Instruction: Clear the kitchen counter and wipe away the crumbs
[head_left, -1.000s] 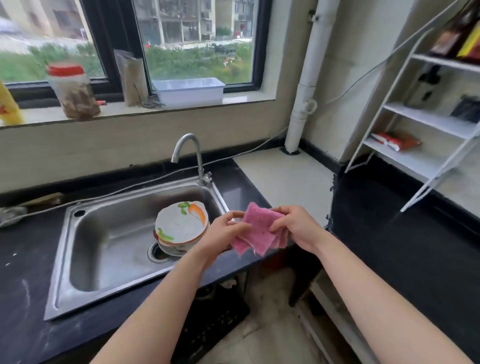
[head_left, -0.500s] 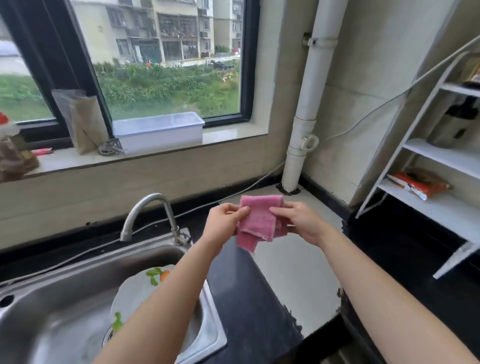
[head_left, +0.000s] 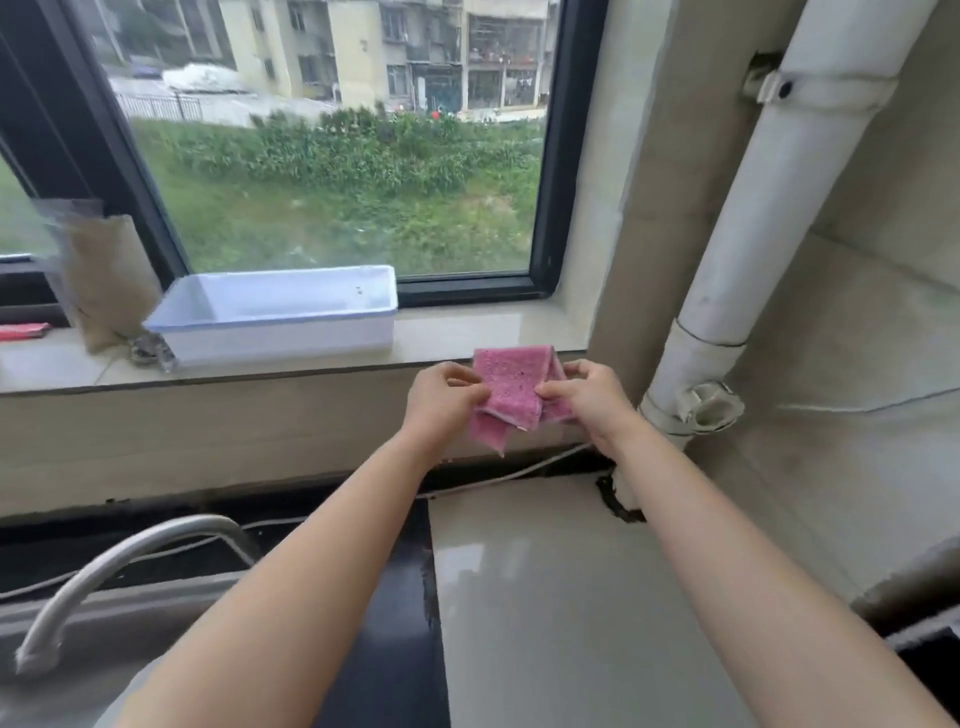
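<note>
Above the tabletop (head_left: 545, 597), two hands hold a folded pink cloth (head_left: 511, 384) up in front of the windowsill (head_left: 467, 332).
On the cloth's left edge the left hand (head_left: 444, 402) pinches the fabric, thumb and fingers curled together; the right hand (head_left: 587, 397) does the same on the right edge, so each grip is clamped on the cloth. A lower flap hangs free beneath the left hand. A white tub (head_left: 280, 312) sits on the windowsill, well apart to the left, and a white pipe (head_left: 779, 208) stands near the right hand.
</note>
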